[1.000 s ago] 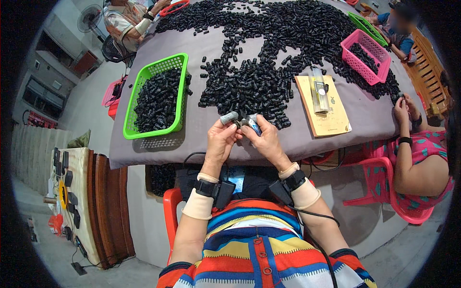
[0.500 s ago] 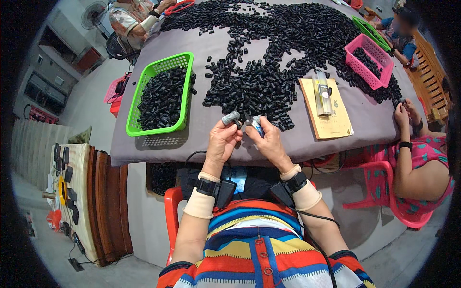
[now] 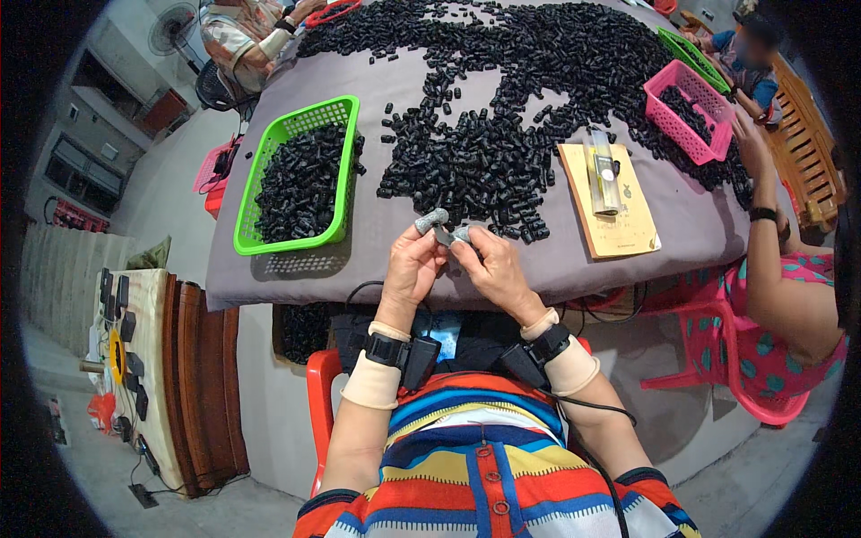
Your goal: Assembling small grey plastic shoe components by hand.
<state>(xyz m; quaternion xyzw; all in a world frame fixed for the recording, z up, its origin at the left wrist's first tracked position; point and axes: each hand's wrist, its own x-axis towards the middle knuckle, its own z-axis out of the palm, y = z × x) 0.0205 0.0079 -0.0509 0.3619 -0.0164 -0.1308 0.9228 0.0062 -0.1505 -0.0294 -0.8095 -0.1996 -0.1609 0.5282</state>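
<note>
My left hand [image 3: 414, 264] and my right hand [image 3: 491, 267] meet over the near edge of a grey-covered table [image 3: 377, 242]. Both wear grey finger covers and together pinch a small dark piece [image 3: 441, 235] between their fingertips. Just beyond them lies a big heap of small black cylindrical parts [image 3: 502, 134]. A green basket [image 3: 300, 175] full of the same black parts stands to the left of my hands.
A tan board [image 3: 610, 202] carrying a clear tube lies to the right. A pink basket [image 3: 686, 112] and a second green basket [image 3: 695, 54] stand far right. One person sits at the right edge [image 3: 780, 287], others at the far side. A red chair [image 3: 323, 394] is under me.
My hands stay together at the table's near edge, working the small piece between the fingertips. The view has shifted slightly; nothing else has moved.
</note>
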